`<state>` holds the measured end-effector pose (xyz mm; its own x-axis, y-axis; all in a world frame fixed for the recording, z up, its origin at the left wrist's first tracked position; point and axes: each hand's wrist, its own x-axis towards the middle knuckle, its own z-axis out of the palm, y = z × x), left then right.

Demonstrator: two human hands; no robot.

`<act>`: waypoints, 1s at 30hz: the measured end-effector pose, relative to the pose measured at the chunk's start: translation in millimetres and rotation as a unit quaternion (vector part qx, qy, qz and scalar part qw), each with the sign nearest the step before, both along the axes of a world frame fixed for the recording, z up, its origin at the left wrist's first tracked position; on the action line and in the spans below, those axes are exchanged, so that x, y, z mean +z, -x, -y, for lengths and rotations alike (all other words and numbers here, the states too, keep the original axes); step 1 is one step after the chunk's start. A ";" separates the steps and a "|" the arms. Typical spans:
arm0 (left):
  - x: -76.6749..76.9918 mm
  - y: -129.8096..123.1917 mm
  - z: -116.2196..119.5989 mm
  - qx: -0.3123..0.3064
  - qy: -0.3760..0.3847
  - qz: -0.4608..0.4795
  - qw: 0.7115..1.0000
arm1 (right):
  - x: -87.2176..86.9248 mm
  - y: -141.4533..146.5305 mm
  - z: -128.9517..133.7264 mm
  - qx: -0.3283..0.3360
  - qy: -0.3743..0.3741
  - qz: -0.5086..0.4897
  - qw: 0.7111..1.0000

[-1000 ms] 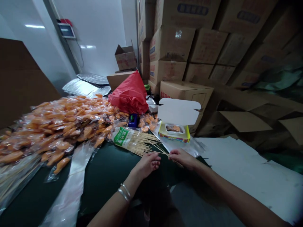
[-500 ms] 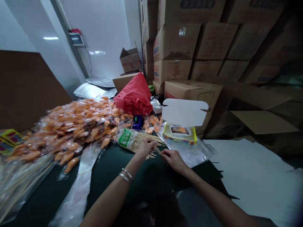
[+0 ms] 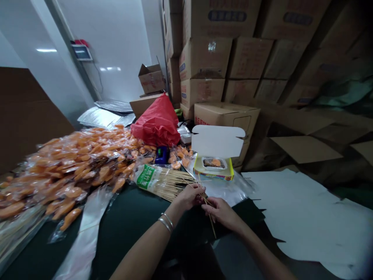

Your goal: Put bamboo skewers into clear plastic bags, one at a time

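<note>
Close together over the dark green table (image 3: 128,225), both my hands are closed on a few thin bamboo skewers (image 3: 213,226) that cross between them. My left hand (image 3: 188,197), with silver bangles at the wrist, pinches their upper part. The fingers of my right hand (image 3: 223,212) grip them from the other side, and one skewer points down below the hands. Just beyond my left hand lies an opened plastic pack of bamboo skewers (image 3: 167,182) with a green label, its loose ends fanning towards me. Exactly how many skewers each hand holds is hidden.
A heap of wrapped orange pieces (image 3: 87,159) covers the left side. Behind are a red bag (image 3: 157,122) and a blue object (image 3: 162,154). An open yellow box (image 3: 227,175) holds a small tray. White sheets (image 3: 305,217) lie right; stacked cartons (image 3: 204,58) stand behind.
Both hands have drawn back from the pack, towards me and slightly right, bringing skewers out with them. The pack's skewer ends now show more fully. The view has turned a little right.
</note>
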<state>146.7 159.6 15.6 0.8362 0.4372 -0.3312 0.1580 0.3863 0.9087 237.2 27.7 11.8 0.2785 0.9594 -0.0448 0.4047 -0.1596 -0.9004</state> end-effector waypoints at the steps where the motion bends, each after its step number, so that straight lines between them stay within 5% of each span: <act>1: -2.6 0.2 2.9 -0.007 -0.001 -0.003 1.000 | 2.0 -4.2 2.3 -0.028 -0.012 0.042 0.999; 4: -6.5 4.9 7.8 -0.019 -0.020 -0.018 0.999 | 11.0 -15.6 -2.7 -0.110 -0.054 0.186 0.975; 7: -4.7 11.8 8.0 -0.015 -0.045 -0.034 0.998 | 15.2 -19.6 -19.4 -0.080 -0.079 0.273 0.955; 13: 2.1 33.6 -8.2 0.033 -0.079 -0.071 0.994 | 11.7 -10.2 -39.3 -0.072 -0.098 0.314 0.942; 17: 4.0 51.0 -14.9 0.008 -0.077 -0.097 0.992 | 18.9 2.5 -45.2 -0.086 -0.123 0.336 0.930; 22: 5.9 73.6 -11.7 -0.020 -0.072 -0.112 0.991 | 23.5 12.4 -62.6 -0.031 -0.041 0.311 0.949; 30: 11.6 103.5 -14.9 -0.008 -0.099 -0.083 0.992 | 15.4 26.6 -79.3 0.047 -0.054 0.144 0.987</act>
